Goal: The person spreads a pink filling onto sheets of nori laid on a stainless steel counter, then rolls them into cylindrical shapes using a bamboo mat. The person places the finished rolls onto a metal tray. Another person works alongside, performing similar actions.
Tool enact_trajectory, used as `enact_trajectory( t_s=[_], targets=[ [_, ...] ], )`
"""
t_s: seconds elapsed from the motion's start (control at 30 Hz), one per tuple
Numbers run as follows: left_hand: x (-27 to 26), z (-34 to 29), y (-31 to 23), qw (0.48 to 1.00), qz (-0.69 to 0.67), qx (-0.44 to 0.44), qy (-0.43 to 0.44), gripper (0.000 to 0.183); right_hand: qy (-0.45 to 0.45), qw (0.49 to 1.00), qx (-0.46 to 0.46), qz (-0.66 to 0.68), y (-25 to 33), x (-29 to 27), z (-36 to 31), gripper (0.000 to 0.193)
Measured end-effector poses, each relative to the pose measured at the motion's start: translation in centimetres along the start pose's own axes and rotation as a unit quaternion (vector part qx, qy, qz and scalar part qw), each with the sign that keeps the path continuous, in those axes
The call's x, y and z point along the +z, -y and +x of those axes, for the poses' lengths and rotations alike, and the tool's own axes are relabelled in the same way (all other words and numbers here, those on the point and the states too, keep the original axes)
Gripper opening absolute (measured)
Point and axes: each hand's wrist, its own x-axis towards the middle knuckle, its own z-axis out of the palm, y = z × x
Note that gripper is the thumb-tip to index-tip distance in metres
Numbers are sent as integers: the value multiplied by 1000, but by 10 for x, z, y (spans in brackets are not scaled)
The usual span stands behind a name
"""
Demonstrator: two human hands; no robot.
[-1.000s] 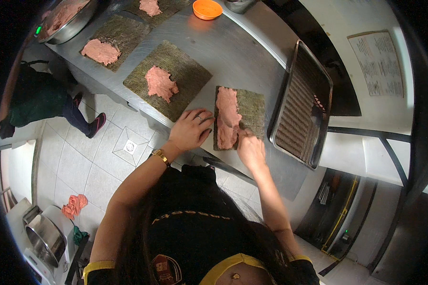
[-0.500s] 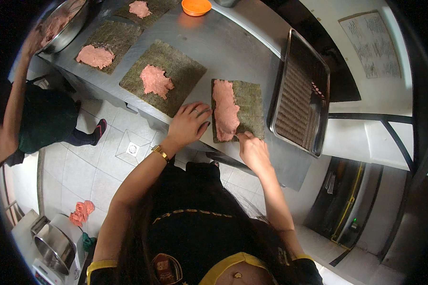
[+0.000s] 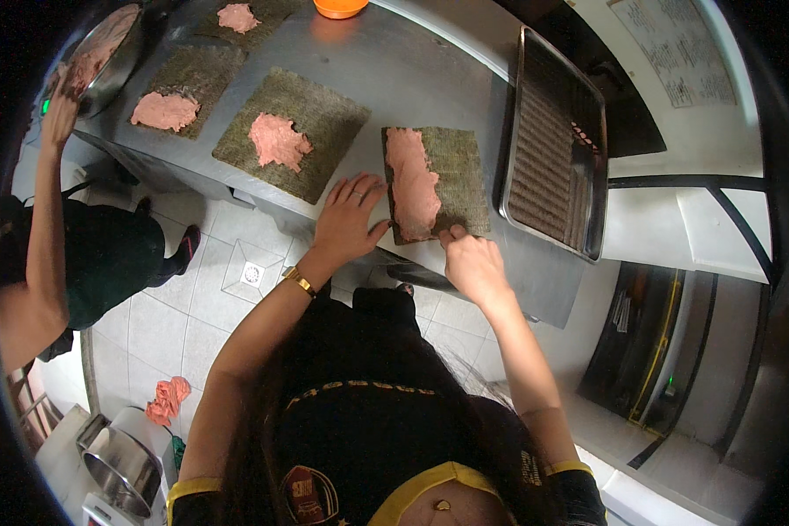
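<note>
A seaweed sheet [image 3: 461, 175] lies on the metal table in front of me, with a band of pink meat paste [image 3: 414, 184] along its left side. The paste thins out at the near end. At the sheet's near edge is my right hand [image 3: 475, 267], its fingers closed in a pinch; what they grip is hidden beneath them. My left hand [image 3: 349, 219] rests open on the table edge, fingers apart, just left of that sheet. Beyond it lies a larger seaweed sheet [image 3: 329, 136] carrying a ragged patch of pink paste [image 3: 279, 143].
Farther left are more seaweed sheets [image 3: 210, 66] with paste. A co-worker's hand [image 3: 60, 114] is at a metal bowl [image 3: 114, 83] of pink paste. An orange bowl [image 3: 340, 8] stands at the far edge. To the right lies a deep metal tray [image 3: 510, 197] with a ridged bottom.
My right hand has shifted slightly at the sheet's near edge, and the paste's near end looks more smeared. My left hand stays beside the sheet. The co-worker's arm has moved at the bowl.
</note>
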Motion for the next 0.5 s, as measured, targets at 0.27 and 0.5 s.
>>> enact_trajectory(
  t_s=[0.27, 0.5],
  targets=[
    [-3, 2, -6, 999, -19, -22, 27, 62, 21, 999, 17, 26, 7, -1, -20, 28],
    [-6, 3, -10, 998, -19, -44, 39, 62, -18, 998, 53, 37, -8, -17, -20, 28]
  ],
)
